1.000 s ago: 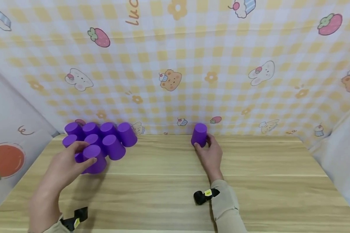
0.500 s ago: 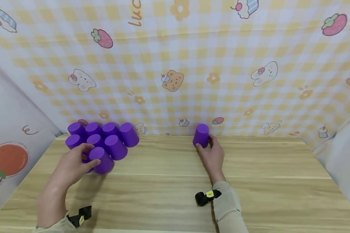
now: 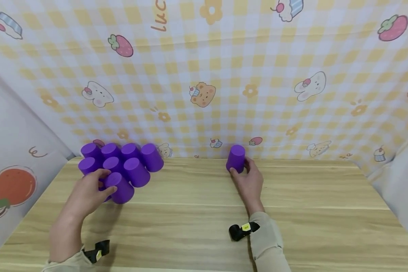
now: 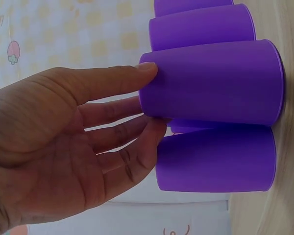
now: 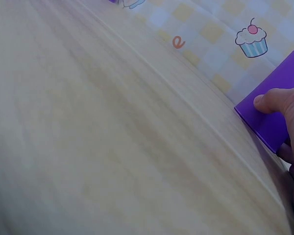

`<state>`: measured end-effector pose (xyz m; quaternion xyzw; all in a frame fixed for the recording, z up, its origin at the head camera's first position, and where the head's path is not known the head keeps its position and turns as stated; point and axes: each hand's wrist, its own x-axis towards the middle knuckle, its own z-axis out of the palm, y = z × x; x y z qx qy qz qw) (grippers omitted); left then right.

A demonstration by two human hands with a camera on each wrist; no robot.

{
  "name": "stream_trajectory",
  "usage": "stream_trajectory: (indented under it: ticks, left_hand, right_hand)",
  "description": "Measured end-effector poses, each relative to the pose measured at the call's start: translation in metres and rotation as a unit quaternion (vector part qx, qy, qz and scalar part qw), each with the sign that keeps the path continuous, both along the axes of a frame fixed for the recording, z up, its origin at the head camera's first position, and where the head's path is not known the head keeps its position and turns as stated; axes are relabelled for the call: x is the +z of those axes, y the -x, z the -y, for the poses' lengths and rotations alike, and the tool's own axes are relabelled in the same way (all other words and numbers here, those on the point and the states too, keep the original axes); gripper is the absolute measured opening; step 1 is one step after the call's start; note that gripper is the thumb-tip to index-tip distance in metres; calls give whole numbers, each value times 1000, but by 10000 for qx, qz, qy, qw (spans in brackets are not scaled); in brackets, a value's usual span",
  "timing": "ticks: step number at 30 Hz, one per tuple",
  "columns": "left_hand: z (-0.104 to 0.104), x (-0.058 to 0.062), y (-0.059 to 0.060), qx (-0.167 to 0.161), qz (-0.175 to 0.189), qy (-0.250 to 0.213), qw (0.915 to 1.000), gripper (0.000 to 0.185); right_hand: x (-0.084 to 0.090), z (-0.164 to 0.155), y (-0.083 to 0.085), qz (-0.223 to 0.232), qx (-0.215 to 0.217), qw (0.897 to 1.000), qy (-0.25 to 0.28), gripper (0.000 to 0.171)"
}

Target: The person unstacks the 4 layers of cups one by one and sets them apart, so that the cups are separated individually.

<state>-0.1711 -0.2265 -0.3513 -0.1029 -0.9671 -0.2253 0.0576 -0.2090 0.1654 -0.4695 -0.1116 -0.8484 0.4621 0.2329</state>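
Several purple cups point(image 3: 122, 160) stand upside down in a tight cluster at the table's back left. My left hand point(image 3: 106, 181) grips the front cup point(image 3: 122, 187) of that cluster; in the left wrist view my thumb lies on one side of this cup point(image 4: 215, 83) and my fingers point(image 4: 137, 132) on the other, near its closed end, with another cup point(image 4: 215, 159) right beside it. One lone purple cup point(image 3: 236, 158) stands upside down near the back wall. My right hand point(image 3: 240, 168) holds it low down, thumb point(image 5: 264, 103) pressed on the cup point(image 5: 284, 81).
The wooden table point(image 3: 190, 219) stretches bare between and in front of my hands. A patterned cloth wall point(image 3: 204, 94) closes the back edge, and more cloth hangs at the left point(image 3: 10, 151) and right point(image 3: 401, 181) sides.
My left hand and its cup have shifted slightly right, closer to the cluster. The right hand and the lone cup have hardly moved.
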Motion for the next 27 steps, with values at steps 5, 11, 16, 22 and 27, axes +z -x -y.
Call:
stream_trajectory:
  ticks: [5, 11, 16, 22, 27]
  left_hand:
    - [0, -2, 1, -18, 63, 6, 10000, 40]
    - [3, -1, -2, -55, 192, -34, 9998, 44]
    - [2, 8, -8, 24, 404, -63, 9992, 53]
    - [-3, 30, -19, 138, 578, -77, 9982, 65]
    - [-11, 43, -30, 88, 330, -176, 9993, 63]
  right_hand:
    - [-2, 0, -2, -18, -63, 10000, 59, 57]
    - [-4, 1, -4, -40, -22, 10000, 57, 57]
    - [-2, 2, -5, -104, -9, 9999, -5, 56]
    - [-2, 1, -3, -164, 21, 9998, -84, 56]
    - [0, 2, 0, -143, -23, 9998, -98, 55]
